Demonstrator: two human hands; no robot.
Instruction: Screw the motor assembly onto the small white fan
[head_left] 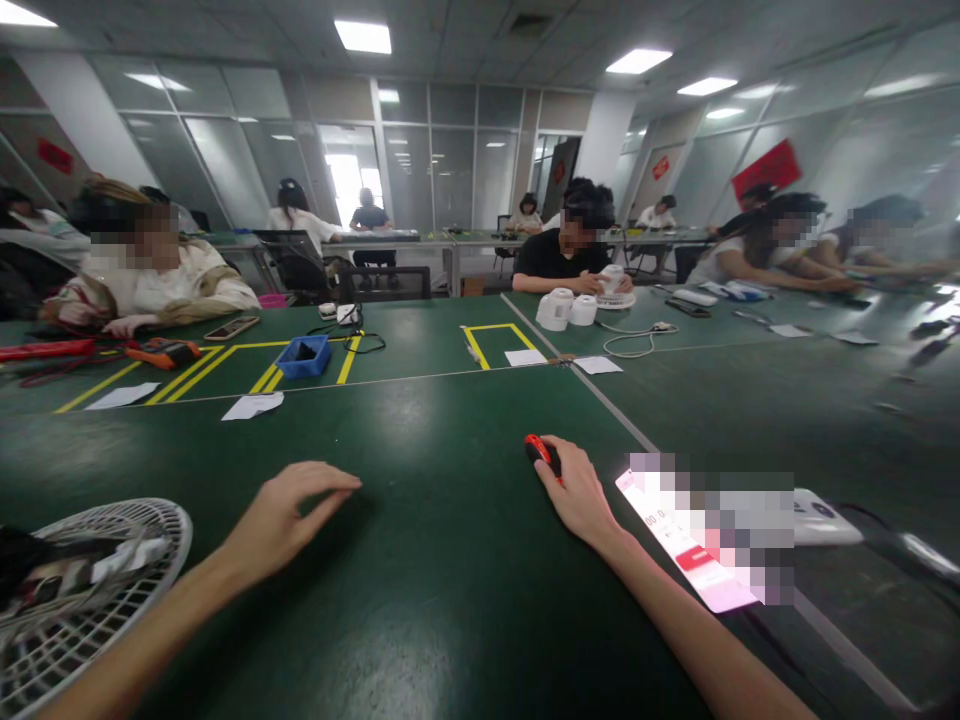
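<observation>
My right hand grips a red tool, left of the lit phone. My left hand, open, nothing in it, over table, well left of lit phone; basket farther left.

Left hand: fingers extended, thumb apart. Right hand: fingers curled in grip. Both forearms stretched forward.
</observation>
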